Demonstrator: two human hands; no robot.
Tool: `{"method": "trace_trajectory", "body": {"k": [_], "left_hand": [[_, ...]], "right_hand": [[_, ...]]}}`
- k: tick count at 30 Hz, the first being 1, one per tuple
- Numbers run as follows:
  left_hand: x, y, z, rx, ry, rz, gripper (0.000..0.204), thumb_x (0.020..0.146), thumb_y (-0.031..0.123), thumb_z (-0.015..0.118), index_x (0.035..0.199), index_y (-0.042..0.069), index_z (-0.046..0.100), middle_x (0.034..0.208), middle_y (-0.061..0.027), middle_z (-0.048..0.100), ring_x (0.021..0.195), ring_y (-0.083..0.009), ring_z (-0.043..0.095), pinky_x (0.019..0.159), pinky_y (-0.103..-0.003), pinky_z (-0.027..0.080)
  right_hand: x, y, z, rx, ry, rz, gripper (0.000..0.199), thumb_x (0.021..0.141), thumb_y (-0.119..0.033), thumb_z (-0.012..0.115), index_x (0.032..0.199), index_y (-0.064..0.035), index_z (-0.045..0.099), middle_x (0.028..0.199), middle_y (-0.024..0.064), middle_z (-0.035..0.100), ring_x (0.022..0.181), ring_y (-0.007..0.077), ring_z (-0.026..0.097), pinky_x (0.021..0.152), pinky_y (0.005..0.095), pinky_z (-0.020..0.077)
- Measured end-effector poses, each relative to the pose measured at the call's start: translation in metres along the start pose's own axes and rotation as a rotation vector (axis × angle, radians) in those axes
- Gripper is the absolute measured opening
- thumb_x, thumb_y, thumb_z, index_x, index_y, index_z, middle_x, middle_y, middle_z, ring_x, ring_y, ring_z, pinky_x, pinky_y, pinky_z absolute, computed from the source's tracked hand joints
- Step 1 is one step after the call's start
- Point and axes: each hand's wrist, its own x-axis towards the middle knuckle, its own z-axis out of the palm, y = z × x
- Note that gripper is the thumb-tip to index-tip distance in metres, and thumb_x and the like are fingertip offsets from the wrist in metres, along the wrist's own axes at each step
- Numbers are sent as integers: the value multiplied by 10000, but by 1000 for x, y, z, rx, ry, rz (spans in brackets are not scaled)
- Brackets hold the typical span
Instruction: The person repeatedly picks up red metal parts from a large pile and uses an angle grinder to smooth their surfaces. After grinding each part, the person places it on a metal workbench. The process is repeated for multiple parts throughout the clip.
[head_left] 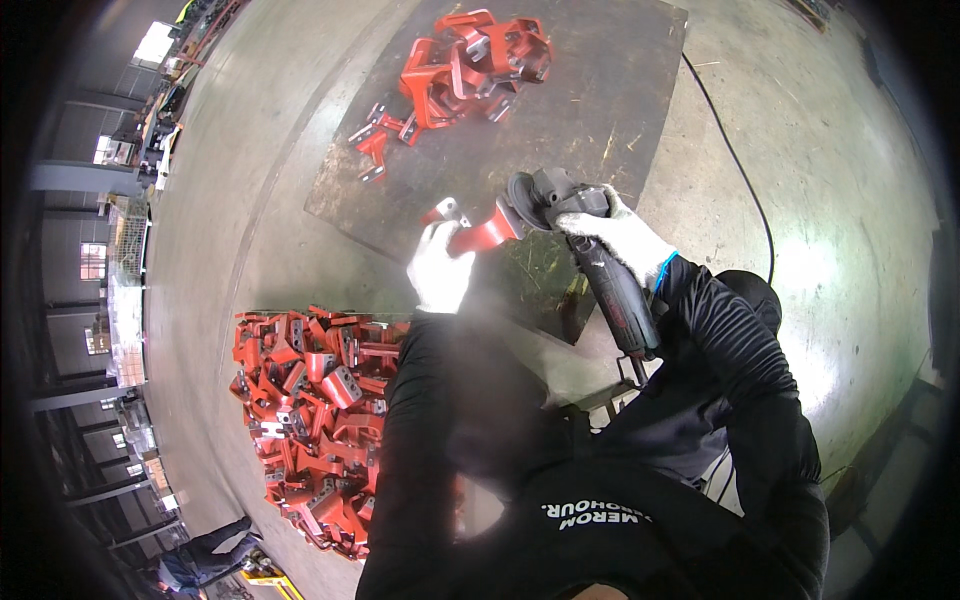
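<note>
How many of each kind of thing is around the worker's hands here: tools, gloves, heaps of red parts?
Angle grinder: 1
White gloved hands: 2, left hand, right hand
Red bracket in hand: 1
Heaps of red brackets: 2, on the dark sheet, on the floor
Total: 6

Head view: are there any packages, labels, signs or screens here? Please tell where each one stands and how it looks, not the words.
Printed lettering: on the chest of the person's black garment, bottom centre; one short curved line of white characters, seen upside down.
Marking on the angle grinder: a small reddish patch on its dark handle, below the right hand; too blurred to tell more.
No packages, signs or screens show.
</note>
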Motion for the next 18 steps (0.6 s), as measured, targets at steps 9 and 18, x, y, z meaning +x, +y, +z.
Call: {"method": "trace_trajectory", "body": {"k": [9, 18], "left_hand": [[8, -19, 3, -292, 83, -202, 451, 786, 50, 856, 1190, -32, 673, 1112, -128, 724, 957, -196, 715, 858, -322, 573], [-3, 5, 15, -322, -44, -482, 524, 907, 128, 792, 1348, -14, 547, 1170, -137, 729, 971, -183, 706, 870, -342, 577]], "right_hand": [[-12, 2, -10, 155, -110, 145, 701, 873, -214, 856, 1415, -23, 454, 983, 84, 678, 676, 156, 666, 591, 318, 576], [9, 4, -4, -66, 105, -122, 764, 847, -200, 889, 1436, -71, 420, 1074, 83, 638, 816, 145, 644, 667, 321, 560]]}}
